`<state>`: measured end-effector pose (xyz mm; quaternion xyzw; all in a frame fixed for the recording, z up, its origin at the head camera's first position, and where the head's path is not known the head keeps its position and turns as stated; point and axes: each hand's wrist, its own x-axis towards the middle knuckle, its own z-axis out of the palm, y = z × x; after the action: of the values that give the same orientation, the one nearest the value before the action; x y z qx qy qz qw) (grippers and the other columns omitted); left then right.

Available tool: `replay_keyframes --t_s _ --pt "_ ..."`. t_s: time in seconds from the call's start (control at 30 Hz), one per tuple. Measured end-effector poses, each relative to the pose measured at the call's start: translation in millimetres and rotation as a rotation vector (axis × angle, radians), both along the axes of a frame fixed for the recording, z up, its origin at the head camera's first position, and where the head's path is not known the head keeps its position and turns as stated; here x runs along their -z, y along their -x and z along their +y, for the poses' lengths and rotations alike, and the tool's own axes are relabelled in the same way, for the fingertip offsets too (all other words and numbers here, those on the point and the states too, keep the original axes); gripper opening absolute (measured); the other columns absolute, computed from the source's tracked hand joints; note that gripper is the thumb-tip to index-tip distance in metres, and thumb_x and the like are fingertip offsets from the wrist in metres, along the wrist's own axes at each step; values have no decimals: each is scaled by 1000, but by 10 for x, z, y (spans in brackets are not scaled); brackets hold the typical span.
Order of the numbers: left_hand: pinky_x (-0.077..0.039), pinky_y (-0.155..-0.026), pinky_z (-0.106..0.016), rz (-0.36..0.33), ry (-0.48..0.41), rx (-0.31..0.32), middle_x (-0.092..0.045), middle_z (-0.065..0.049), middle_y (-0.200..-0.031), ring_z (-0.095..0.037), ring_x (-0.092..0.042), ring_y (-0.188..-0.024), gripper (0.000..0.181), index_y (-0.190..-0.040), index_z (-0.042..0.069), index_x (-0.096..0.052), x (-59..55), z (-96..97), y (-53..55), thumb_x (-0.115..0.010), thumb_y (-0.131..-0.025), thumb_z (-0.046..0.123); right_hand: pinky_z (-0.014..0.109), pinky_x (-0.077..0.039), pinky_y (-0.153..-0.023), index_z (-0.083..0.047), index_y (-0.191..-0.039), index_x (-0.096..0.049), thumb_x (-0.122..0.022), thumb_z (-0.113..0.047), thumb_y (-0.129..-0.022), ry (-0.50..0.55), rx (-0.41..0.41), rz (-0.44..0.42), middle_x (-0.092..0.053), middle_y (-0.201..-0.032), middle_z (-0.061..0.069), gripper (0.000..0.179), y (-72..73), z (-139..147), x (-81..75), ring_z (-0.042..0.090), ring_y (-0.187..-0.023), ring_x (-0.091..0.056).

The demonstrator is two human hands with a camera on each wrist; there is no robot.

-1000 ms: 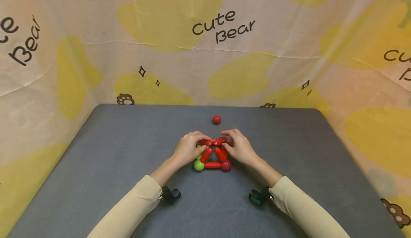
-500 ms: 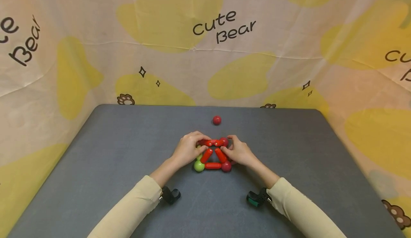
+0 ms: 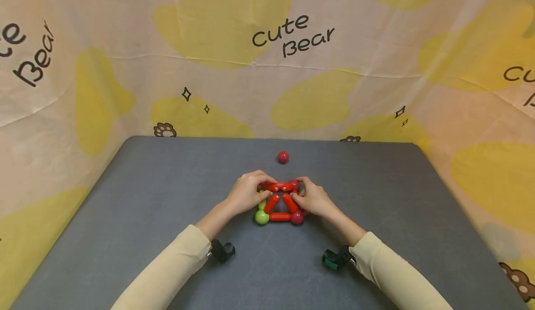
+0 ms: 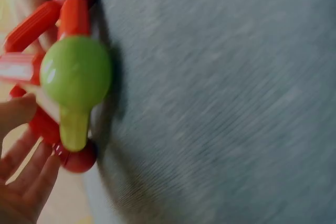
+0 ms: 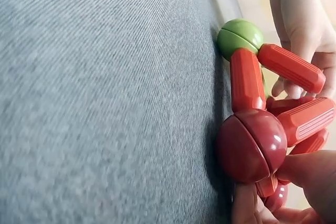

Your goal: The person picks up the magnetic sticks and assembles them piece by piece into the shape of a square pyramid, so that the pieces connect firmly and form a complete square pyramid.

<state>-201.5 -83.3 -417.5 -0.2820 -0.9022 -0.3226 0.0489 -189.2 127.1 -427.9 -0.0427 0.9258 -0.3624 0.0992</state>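
Observation:
A ball-and-rod magnetic building frame [image 3: 280, 216] lies on the grey table, its rods joined by balls at the corners. At its near corners are a green ball [image 3: 262, 217] and a dark red ball [image 3: 297, 217]. Several red rods [image 5: 292, 67] slant upward from the corners, their upper ends free. My left hand [image 3: 247, 193] grips the far left corner, thumb and fingers around a red rod there; a dark red ball [image 4: 77, 158] sits at that corner. My right hand [image 3: 312, 198] pinches the right side, its thumb [image 5: 310, 177] beside the near dark red ball.
A loose red ball [image 3: 283, 157] lies beyond the frame, toward the far edge of the grey table [image 3: 188, 170]. A patterned cloth [image 3: 234, 96] hangs behind and along both sides. Black wrist straps [image 3: 222, 251] stick out below both forearms.
My right hand has come down from the far right ball to the frame's right side, and its fingers have drawn in. The frame has shifted slightly right; my left hand keeps its grip.

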Motion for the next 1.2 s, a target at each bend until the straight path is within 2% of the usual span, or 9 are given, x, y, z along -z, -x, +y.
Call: replay_keyframes --t_s 0.13,0.23,0.47,0.7,0.93,1.07,1.2 --pt "-48 -70 -27 -48 19 45 -65 3 -96 -12 -60 -80 25 -100 16 -70 -59 -29 78 -73 -76 9 25 -45 -46 -5 -128 -45 -63 -23 -84 -23 -2 10 -62 -69 0 50 2 37 -9 9 -44 -56" --pt "-50 -71 -28 -79 18 53 -66 -1 -99 -14 -62 -83 25 -102 13 -69 -112 -56 156 -72 -77 10 25 -45 -47 -5 -128 -45 -62 -23 -85 -28 -4 10 -61 -68 0 50 3 67 -12 9 -44 -56" --pt "-52 -75 -34 -142 -34 -10 -66 -9 -105 -25 -63 -92 25 -104 8 -68 -179 -33 398 -71 -79 13 26 -46 -46 -4 -128 -44 -63 -22 -85 -8 -12 -1 -61 -69 1 51 5 113 -17 10 -44 -57" --pt "-48 -80 -38 -129 30 -97 -65 -5 -107 -22 -61 -97 27 -106 12 -68 -130 83 647 -71 -80 19 26 -46 -45 -3 -128 -44 -62 -21 -85 -5 -26 0 -61 -68 1 50 1 127 -19 10 -44 -56" --pt "-47 -83 -40 -167 58 -138 -62 -4 -112 -22 -60 -101 32 -113 15 -65 -90 199 824 -70 -81 21 26 -47 -45 -3 -128 -45 -62 -21 -85 11 -31 -3 -60 -68 2 49 4 144 -26 10 -44 -56" --pt "-48 -84 -40 -188 56 -119 -59 -4 -118 -22 -58 -104 37 -117 16 -62 -62 257 908 -69 -82 23 26 -47 -45 -3 -128 -44 -63 -21 -85 10 -31 -2 -59 -68 3 50 11 148 -20 10 -43 -56" --pt "-46 -89 -40 -196 56 -59 -57 -5 -123 -24 -55 -108 39 -120 17 -61 -25 316 984 -69 -82 22 26 -46 -45 -3 -128 -44 -63 -21 -85 1 -29 -7 -59 -68 2 50 24 149 7 10 -44 -55"
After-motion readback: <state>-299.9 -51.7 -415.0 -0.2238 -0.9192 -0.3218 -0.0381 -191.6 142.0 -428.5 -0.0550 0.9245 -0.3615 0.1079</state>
